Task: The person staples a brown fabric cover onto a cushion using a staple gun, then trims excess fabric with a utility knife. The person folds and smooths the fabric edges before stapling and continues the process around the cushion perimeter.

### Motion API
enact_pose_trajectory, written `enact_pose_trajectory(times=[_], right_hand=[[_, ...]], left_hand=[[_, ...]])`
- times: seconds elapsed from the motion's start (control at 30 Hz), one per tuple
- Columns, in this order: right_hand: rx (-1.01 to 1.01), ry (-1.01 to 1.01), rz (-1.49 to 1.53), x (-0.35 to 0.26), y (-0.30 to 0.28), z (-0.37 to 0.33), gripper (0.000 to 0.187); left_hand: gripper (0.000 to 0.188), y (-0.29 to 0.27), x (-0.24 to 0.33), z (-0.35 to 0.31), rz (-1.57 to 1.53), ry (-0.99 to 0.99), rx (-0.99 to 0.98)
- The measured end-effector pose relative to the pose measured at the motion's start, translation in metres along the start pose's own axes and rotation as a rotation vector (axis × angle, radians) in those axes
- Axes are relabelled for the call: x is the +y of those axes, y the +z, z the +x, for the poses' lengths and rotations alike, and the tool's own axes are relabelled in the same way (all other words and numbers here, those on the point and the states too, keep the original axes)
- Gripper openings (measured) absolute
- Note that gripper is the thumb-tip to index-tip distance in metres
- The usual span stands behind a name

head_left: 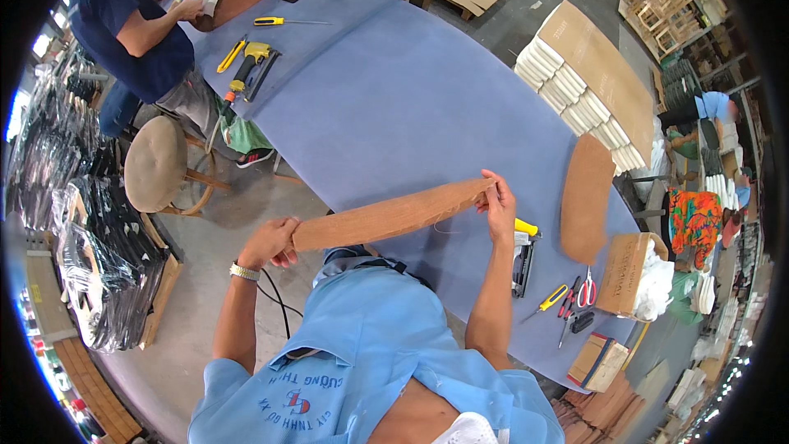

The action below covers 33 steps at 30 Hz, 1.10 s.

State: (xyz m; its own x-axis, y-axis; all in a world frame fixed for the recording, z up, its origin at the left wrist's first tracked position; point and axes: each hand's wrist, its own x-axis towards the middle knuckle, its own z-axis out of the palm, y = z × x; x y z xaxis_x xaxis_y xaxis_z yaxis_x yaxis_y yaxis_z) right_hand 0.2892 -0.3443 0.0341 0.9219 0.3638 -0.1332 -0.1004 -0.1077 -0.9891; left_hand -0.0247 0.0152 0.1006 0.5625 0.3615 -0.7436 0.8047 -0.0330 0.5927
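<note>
A long, slightly bowed brown fabric-covered panel (394, 212) is stretched between my two hands, above the near edge of the blue-grey table. My left hand (273, 242), with a metal-banded watch at the wrist, is closed around its left end. At its right end, my right hand (496, 207) pinches the corner between thumb and fingers. Loose threads hang from the panel's lower edge. Close by my right forearm lies a yellow and black staple gun (523, 256), partly hidden by the arm. A second brown padded panel (587, 197) rests flat further right.
Screwdriver (552, 298), red-handled scissors (587, 289) and a carton (633, 275) sit at the table's right (394, 107). Another staple gun (253, 66) lies far left, near a co-worker (136, 29) handling a brown piece. A round stool (156, 163) stands left; stacked white pieces (567, 90) stand beyond.
</note>
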Motion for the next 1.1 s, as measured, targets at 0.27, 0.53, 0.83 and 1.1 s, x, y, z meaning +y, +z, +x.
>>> enact_pose_trajectory(times=[0.27, 0.53, 0.83, 1.1], right_hand=[[0.071, -0.048, 0.054, 0.015, 0.005, -0.002, 0.032], [0.097, 0.017, 0.187, 0.008, 0.005, -0.011, 0.042], [0.180, -0.015, 0.141, 0.020, 0.007, -0.029, 0.048], [0.304, -0.117, -0.249, 0.023, -0.005, -0.031, 0.041]], left_hand=[[0.065, 0.017, 0.094, 0.015, 0.840, 0.433, -0.339], [0.065, 0.194, 0.200, 0.055, 0.934, 1.481, -0.075], [0.033, 0.209, 0.216, 0.116, 0.535, 1.296, -0.260], [0.040, 0.216, 0.208, 0.115, 0.524, 1.299, -0.305]])
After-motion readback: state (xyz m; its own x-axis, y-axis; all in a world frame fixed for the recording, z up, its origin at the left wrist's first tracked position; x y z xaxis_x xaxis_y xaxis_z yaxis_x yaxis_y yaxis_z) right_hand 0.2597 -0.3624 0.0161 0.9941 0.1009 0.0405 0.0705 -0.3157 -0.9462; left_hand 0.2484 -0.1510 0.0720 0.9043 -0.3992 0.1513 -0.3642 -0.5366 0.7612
